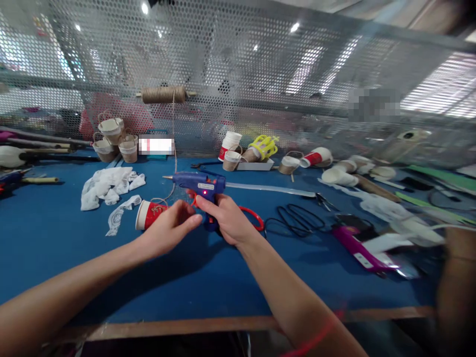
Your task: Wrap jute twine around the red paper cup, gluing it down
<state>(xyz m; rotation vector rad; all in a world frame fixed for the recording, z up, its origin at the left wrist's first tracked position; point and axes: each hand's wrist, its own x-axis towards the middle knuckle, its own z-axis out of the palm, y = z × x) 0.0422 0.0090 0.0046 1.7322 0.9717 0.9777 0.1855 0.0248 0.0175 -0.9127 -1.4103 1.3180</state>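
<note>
A blue hot glue gun [197, 181] is gripped in my right hand [232, 215], with its nozzle pointing left. One finger rests by the orange trigger, and a small red light glows on the gun's side. From its back a long clear glue stick [271, 189] sticks out to the right. My left hand [169, 228] is just left of the handle, fingers half curled and thumb apart, with nothing visible in it. Behind that hand lies a white paper cup with a red band [150, 214] and a twine bow. Its right end is hidden; whether the hand touches it I cannot tell.
White lace [107, 186] lies left on the blue table [178, 287]. A twine spool [163, 94] hangs on the mesh, its strand running down. Small twine-handled cups [128, 148] stand behind. Right are black cable [297, 220], red-handled scissors [255, 217] and a purple tool [357, 248].
</note>
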